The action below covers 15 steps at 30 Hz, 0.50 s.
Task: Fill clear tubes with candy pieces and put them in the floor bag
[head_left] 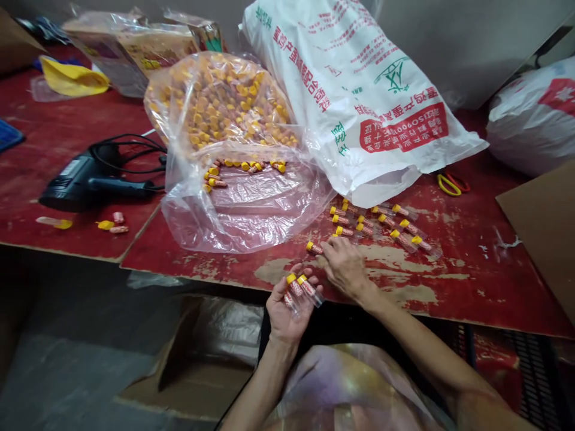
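My left hand is palm up at the table's front edge, its fingers curled round a few small clear tubes with yellow caps and red-and-white pieces inside. Clear film sticks out past the lower ends of these tubes. Just to the right and above, my right hand rests over the table, its fingertips closed on the end of a single yellow-capped tube. Beyond it, several similar tubes in clear sleeves lie loosely in rows.
A big clear bag of yellow-capped tubes spreads its open mouth toward me. Behind stands a white printed sack. A black heat gun lies left, scissors right. Cardboard juts in at right; an open carton sits below.
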Available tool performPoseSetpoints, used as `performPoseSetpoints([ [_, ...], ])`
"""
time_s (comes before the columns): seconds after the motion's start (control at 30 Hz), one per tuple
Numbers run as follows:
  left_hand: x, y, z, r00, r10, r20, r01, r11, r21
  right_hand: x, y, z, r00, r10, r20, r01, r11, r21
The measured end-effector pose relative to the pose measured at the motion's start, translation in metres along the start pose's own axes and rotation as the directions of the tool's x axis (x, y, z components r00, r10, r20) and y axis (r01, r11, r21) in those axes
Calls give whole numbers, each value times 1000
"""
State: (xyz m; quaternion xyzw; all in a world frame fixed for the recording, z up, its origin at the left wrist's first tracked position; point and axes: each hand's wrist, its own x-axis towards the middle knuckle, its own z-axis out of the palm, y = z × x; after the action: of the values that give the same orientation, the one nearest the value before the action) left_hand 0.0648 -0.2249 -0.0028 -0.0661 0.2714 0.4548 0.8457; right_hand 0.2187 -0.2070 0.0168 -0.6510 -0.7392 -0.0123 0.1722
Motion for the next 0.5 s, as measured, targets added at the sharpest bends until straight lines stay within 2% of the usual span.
performPoseSetpoints([
  [0.1, -4, 2, -3, 1000, 14, -19, -14, 1000, -1, 17, -8, 14, 986, 6, 169, 17, 990, -137],
  [0.17, -5, 0, -3, 1000, -2, -24, 2, 1000, 3, 15, -9, 12, 973, 31, 231, 2, 990, -143],
  [0.23, -5, -2, -2, 999, -29, -20, 29, 1000, 11, 4, 0, -3, 957, 35, 286, -18, 998, -64],
  [0.3, -3, -4, -1, 998, -60, -9, 60, 998, 26, -11, 20, -28, 927, 70, 369, -67, 998, -19],
  [0.33, -2, -6, 0, 997, -79, -2, 79, 996, 37, -17, 32, -41, 898, 123, 423, -106, 992, -64],
  [0.4, 1, -10, 3, 993, -118, 18, 116, 991, 64, -28, 57, -62, 800, 289, 526, -165, 949, -269],
  [0.47, 3, -15, 5, 987, -158, 35, 154, 984, 91, -34, 76, -71, 685, 437, 583, -161, 871, -463],
  [0.5, 4, -18, 6, 984, -174, 41, 169, 980, 103, -35, 82, -70, 646, 467, 604, -145, 851, -504],
])
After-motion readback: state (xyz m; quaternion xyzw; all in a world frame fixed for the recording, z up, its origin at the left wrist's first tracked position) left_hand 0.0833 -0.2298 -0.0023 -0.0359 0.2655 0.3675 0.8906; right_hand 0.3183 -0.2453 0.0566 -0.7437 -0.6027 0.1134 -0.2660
